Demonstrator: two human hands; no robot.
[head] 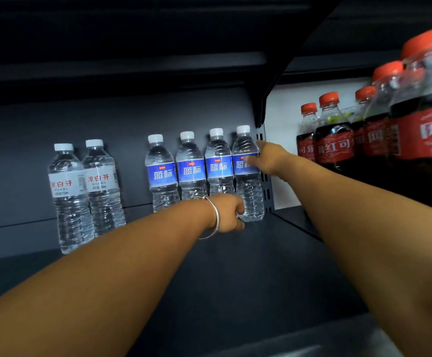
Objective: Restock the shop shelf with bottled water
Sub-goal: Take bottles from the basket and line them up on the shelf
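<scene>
Several blue-labelled water bottles stand in a row at the back of the dark shelf (pixel 235 266). The rightmost blue-labelled bottle (pixel 247 191) stands next to the shelf's right upright. My right hand (pixel 266 157) holds it at the label, thumb up behind it. My left hand (pixel 229 212), with a silver bangle on the wrist, has its fingers curled at that bottle's base. Further left stand two white-labelled water bottles (pixel 81 191), apart from the blue row.
A perforated metal upright (pixel 266 186) divides this bay from the one on the right. There, red-capped cola bottles (pixel 336 140) stand in rows reaching towards me. An upper shelf (pixel 132 65) hangs low overhead.
</scene>
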